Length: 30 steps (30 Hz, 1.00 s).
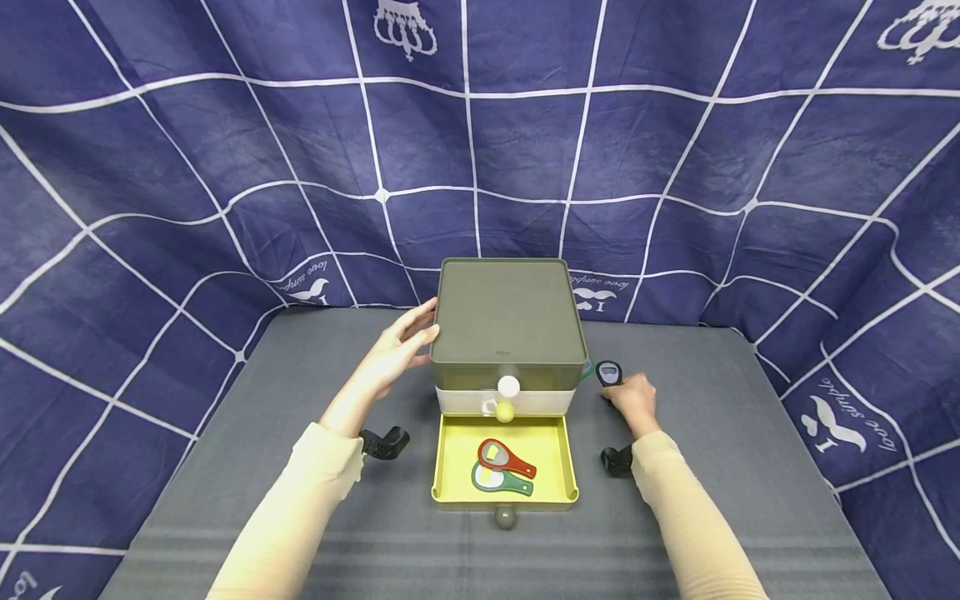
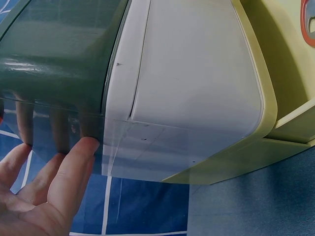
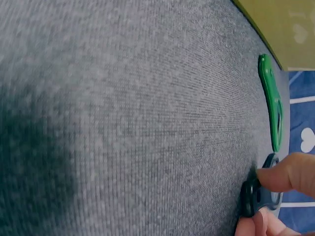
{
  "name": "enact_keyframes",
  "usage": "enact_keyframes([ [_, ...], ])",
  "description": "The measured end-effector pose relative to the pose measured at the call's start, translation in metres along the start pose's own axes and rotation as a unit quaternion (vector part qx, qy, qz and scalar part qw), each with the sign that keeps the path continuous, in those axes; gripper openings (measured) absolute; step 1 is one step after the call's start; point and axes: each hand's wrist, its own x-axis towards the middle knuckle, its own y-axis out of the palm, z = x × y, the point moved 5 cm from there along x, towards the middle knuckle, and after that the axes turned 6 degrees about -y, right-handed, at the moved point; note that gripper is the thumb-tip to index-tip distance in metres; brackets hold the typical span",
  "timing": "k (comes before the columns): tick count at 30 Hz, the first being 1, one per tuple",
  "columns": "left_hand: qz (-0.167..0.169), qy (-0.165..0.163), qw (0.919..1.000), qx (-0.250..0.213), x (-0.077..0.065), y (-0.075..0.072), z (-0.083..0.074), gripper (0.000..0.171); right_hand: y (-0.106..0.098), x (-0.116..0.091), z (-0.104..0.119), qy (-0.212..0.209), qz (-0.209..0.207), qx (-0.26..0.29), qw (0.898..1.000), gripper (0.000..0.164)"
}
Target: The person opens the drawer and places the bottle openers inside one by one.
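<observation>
My left hand (image 1: 393,346) rests against the left side of a small drawer cabinet (image 1: 510,312), its fingers extended. In the left wrist view, the fingertips of that hand (image 2: 54,182) meet the dark green upper part. At the cabinet's right, my right hand (image 1: 634,402) pinches a black bottle opener (image 1: 609,364) by its handle, low over the table. The yellow bottom drawer (image 1: 457,467) is pulled out. Inside it, a red bottle opener (image 1: 517,463) overlaps a green bottle opener (image 1: 517,484). Another green bottle opener (image 3: 269,93) lies on the table beside the cabinet, mostly hidden in the head view.
The grey tabletop (image 1: 360,533) extends around the cabinet. Blue curtain (image 1: 525,150) with white lines hangs behind and at both sides. Round knobs stick out from the cabinet front, including a white knob (image 1: 508,386) and a yellow knob (image 1: 505,411).
</observation>
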Motion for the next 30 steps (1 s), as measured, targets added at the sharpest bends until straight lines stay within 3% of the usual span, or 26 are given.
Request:
enact_keyframes([
  [5,0.001,0.000,1.0000,0.000,0.000,0.000,0.001,0.058,-0.001,-0.002,-0.004,-0.001,0.038,0.006,0.999,0.030],
  [9,0.002,0.000,1.0000,0.001,0.001,0.000,0.001,0.058,-0.001,-0.008,-0.010,0.000,0.070,0.059,0.996,0.034],
  [13,0.003,0.000,1.0000,0.003,0.001,0.000,0.000,0.059,-0.008,-0.019,-0.013,-0.005,0.102,0.115,0.988,0.026],
  [21,0.004,0.000,1.0000,-0.005,0.002,-0.001,-0.001,0.059,-0.029,-0.050,-0.007,-0.055,0.191,0.202,0.959,0.017],
  [30,0.002,-0.002,1.0000,0.000,0.001,-0.001,-0.002,0.059,-0.040,-0.087,0.007,-0.122,0.265,0.211,0.933,0.025],
])
